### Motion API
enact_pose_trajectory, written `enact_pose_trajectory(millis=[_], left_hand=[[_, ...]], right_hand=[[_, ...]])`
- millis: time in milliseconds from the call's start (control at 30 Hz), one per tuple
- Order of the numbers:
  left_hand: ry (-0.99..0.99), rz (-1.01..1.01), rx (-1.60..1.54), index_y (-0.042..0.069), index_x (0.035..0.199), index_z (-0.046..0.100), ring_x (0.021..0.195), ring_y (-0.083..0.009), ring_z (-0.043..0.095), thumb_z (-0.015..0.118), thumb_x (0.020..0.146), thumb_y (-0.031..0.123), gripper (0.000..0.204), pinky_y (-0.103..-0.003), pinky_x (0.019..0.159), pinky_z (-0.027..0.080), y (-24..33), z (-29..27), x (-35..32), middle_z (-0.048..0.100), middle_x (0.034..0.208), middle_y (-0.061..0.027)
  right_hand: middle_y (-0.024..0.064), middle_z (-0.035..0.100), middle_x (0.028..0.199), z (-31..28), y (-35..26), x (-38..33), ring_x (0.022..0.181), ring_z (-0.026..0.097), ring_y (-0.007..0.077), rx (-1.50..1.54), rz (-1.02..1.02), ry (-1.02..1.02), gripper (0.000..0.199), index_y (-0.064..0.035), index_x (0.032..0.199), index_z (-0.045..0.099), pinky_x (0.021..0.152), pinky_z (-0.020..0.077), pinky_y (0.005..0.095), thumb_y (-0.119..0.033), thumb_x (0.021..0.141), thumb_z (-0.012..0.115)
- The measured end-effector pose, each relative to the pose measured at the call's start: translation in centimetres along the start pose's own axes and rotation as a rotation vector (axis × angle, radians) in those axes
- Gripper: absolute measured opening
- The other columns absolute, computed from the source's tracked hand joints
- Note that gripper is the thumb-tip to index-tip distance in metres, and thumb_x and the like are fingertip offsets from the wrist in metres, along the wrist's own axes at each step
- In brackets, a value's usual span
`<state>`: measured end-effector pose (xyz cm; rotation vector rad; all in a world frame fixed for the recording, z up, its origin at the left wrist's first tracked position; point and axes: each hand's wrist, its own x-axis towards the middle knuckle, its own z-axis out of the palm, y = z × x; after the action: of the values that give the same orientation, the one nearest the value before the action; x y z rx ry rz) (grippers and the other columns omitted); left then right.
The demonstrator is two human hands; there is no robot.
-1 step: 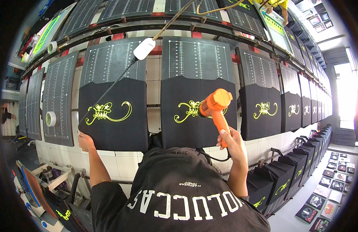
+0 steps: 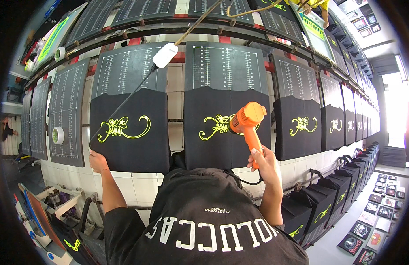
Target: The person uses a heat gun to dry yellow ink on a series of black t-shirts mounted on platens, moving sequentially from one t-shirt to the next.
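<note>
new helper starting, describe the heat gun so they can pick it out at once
Find the near row of boards, several dressed in black shirts. Over the second shirt from the left, the right hand grips the heat gun. Its bright orange body sets it apart from the shirts and their yellow-green prints.

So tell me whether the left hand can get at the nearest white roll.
Probably yes: the left hand is at the black shirt's lower left corner, and the white roll sits uncovered on the neighbouring grey board, nothing visible blocking the way.
</note>
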<state>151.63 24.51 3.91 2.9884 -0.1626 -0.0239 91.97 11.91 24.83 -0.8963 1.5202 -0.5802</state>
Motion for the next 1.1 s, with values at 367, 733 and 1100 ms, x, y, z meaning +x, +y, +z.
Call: enact_pose_trajectory(millis=[367, 733, 1100], left_hand=[[0.002, 0.012, 0.0, 0.006, 0.121, 0.062, 0.116, -0.0412, 0.055, 0.027, 0.101, 0.05, 0.059, -0.059, 0.093, 0.041, 0.0, -0.3, -0.3, 0.064, 0.121, -0.0148], [0.093, 0.044, -0.145, 0.006, 0.12, 0.063, 0.116, -0.0378, 0.055, 0.037, 0.098, 0.052, 0.057, -0.055, 0.096, 0.041, 0.4, -0.8, -1.0, 0.063, 0.124, -0.013], [0.284, 0.191, -0.081, 0.001, 0.139, 0.044, 0.136, -0.0422, 0.036, 0.043, 0.098, 0.05, 0.065, -0.052, 0.11, 0.032, -1.0, 1.4, -3.3, 0.039, 0.146, -0.0252]], right_hand=[[0.0033, 0.06, 0.074, 0.0, 0.5, -0.9, 0.061, 0.06, 0.0103, 0.001, 0.018, -0.005, 0.03, 0.0016, 0.11, 0.058, 0.052, 0.0475, 0.0229, -0.025, 0.095, 0.058], [0.0031, 0.06, 0.075, 1.2, 0.1, -0.6, 0.061, 0.061, 0.0102, -0.044, -0.012, -0.083, 0.03, 0.0017, 0.108, 0.059, 0.053, 0.0473, 0.0227, -0.026, 0.095, 0.058], [0.0018, 0.059, 0.075, 0.4, -0.6, 1.9, 0.062, 0.059, 0.0089, 0.073, 0.031, -0.155, 0.029, -0.0001, 0.108, 0.058, 0.054, 0.0472, 0.0227, -0.026, 0.096, 0.059]])
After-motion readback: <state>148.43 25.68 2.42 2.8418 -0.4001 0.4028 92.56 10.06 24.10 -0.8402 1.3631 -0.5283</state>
